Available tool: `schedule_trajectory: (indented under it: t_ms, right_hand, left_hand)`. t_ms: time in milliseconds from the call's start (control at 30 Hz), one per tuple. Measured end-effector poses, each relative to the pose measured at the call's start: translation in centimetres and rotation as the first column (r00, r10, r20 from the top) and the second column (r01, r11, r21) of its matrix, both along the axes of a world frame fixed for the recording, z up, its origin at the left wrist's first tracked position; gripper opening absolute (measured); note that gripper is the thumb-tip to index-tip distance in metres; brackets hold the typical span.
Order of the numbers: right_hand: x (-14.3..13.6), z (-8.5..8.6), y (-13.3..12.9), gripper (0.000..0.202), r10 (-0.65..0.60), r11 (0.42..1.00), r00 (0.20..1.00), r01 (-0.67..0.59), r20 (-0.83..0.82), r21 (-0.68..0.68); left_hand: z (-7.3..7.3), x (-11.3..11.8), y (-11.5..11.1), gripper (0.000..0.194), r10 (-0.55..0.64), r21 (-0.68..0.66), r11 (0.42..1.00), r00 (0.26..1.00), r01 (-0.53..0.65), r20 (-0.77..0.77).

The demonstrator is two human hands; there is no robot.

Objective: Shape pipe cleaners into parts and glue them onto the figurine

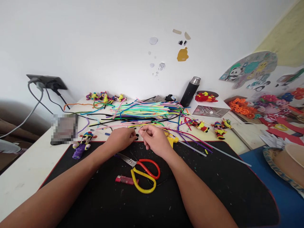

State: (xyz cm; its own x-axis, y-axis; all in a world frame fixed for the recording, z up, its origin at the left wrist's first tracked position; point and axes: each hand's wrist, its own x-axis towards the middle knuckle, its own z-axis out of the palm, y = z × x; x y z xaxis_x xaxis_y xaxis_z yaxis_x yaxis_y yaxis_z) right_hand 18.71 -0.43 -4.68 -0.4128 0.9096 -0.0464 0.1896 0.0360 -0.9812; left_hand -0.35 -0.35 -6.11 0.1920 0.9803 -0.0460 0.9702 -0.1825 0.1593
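Both hands are over the far edge of the black mat (201, 183), with only a small gap between them. My left hand (120, 139) is closed in a pinch, and small black pieces (136, 136) show at its fingertips; whether it grips them I cannot tell. Facing it, my right hand (154, 139) has thumb and forefinger pressed together, with a tiny dark bit at the tips. Below the hands lie scissors (149, 167) with one red and one yellow handle. A red lighter (125, 180) rests beside them. Partly behind my right wrist is a yellow glue gun (171, 138).
A pile of coloured pipe cleaners (144, 110) lies along the wall. Pipe-cleaner figures stand left, including a purple one (82, 145), and right (219, 129). Clear glue sticks (193, 148) lie to the right. A black flask (190, 91) stands near a white box (211, 109).
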Motion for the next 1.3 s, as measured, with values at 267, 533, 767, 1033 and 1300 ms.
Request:
schedule_trajectory:
  t_ms: [267, 533, 767, 1033, 1300]
  right_hand:
    - [0.0, -0.2, 0.0, 0.013, 0.013, 0.999, 1.000, -0.014, 0.028, 0.036]
    - [0.1, -0.1, 0.1, 0.014, -0.022, 0.999, 0.999, 0.022, -0.034, 0.023]
    - [0.0, -0.1, 0.1, 0.016, -0.023, 0.999, 0.999, 0.024, -0.042, 0.023]
    - [0.0, -0.1, 0.1, 0.016, -0.029, 0.998, 0.999, 0.030, -0.019, 0.052]
    - [0.0, -0.6, 0.2, 0.014, -0.044, 0.994, 0.998, 0.040, 0.035, 0.106]
  left_hand:
    - [0.9, -0.2, -0.2, 0.030, -0.008, 0.031, 1.000, 0.999, 0.007, 0.041]
    - [1.3, -1.5, 0.2, 0.027, 0.003, 0.077, 0.997, 0.990, -0.014, 0.143]
    - [0.8, -1.4, 0.1, 0.019, -0.105, 0.047, 0.994, 0.982, 0.099, 0.160]
    - [-0.2, -1.4, 0.6, 0.025, -0.132, 0.113, 0.987, 0.983, 0.118, 0.126]
    - [-0.8, -0.4, 0.6, 0.023, -0.131, 0.087, 0.988, 0.991, 0.130, 0.003]
